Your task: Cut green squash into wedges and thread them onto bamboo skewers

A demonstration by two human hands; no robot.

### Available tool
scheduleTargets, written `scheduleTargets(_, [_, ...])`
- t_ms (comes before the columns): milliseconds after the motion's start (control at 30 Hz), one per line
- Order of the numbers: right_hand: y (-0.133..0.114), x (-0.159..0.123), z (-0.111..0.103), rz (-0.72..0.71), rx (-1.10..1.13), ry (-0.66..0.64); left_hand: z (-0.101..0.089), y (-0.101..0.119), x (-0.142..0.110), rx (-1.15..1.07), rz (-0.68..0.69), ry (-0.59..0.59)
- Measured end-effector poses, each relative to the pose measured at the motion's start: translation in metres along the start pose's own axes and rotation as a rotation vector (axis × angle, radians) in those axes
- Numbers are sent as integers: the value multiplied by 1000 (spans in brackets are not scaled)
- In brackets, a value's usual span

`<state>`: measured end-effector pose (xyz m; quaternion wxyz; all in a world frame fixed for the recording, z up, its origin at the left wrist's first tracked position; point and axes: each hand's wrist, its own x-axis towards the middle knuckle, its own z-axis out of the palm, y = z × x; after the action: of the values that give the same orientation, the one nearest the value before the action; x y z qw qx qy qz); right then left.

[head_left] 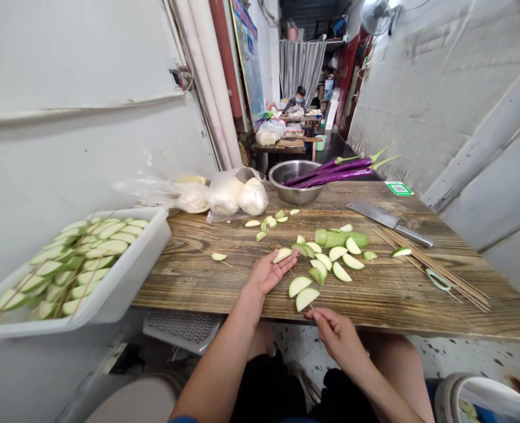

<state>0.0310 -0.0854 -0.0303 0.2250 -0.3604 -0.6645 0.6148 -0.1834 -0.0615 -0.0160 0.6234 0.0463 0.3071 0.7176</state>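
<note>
My left hand (pixel 269 274) is palm up over the table, thumb and fingers holding a half-moon zucchini slice (pixel 282 255). Pinched in my right hand (pixel 336 333) near the table's front edge is a thin bamboo skewer (pixel 312 306). Two pale half-moon slices, the nearer zucchini slice (pixel 307 298) and another just beyond it, are at the skewer's upper part. Several loose slices (pixel 341 272) lie just right of my left hand. Behind them rests a cut zucchini length (pixel 336 238) with green skin.
At left stands a white tub (pixel 156 235) of skewered slices. Bagged white food (pixel 237 195) and a steel bowl (pixel 297 191) with purple eggplants (pixel 348 172) are at the back. A cleaver (pixel 387 221), loose skewers (pixel 445 267) and a green-handled peeler-like tool (pixel 438 280) lie right.
</note>
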Motion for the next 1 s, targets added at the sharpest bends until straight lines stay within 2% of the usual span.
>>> scheduleTargets(400, [3, 1, -1, 0, 14, 13, 0, -3, 1, 8, 52, 30])
scheduleTargets(1000, [0, 0, 2, 23, 27, 12, 1, -2, 1, 7, 42, 26])
